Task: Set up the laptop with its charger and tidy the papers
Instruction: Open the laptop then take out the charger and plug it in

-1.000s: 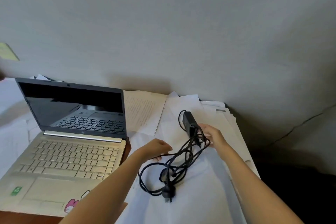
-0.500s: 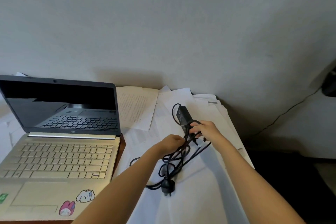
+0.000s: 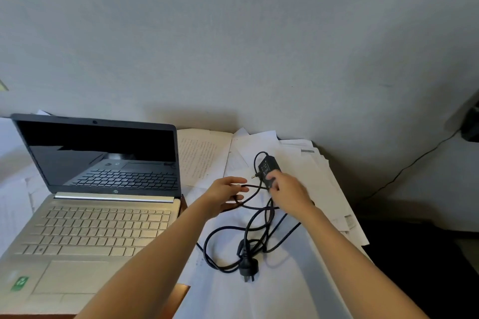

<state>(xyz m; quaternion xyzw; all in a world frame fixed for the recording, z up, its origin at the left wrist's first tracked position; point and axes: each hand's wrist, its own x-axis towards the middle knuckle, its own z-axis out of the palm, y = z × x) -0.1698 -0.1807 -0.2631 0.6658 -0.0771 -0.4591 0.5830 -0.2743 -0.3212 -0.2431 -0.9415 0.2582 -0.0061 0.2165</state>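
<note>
An open silver laptop (image 3: 103, 215) with a dark screen sits on the left of the desk. To its right, a black charger brick (image 3: 268, 166) and its tangled cable (image 3: 259, 230) lie on loose white papers (image 3: 272, 292). The wall plug (image 3: 248, 268) rests near the front. My left hand (image 3: 225, 195) holds the thin cable between its fingers, and the barrel tip (image 3: 252, 176) sticks out just beyond. My right hand (image 3: 287, 193) grips the cable right at the brick's near end.
More printed sheets (image 3: 203, 155) lie behind the laptop's right side, and stacked papers (image 3: 334, 202) reach the desk's right edge. A grey wall stands close behind. A dark wire (image 3: 404, 171) runs down the wall at the right. The floor at the right is dark.
My left hand slid left along the thin cable, pulling its tip end free of the tangle. My right hand shifted onto the brick's near end. The view tilted slightly.
</note>
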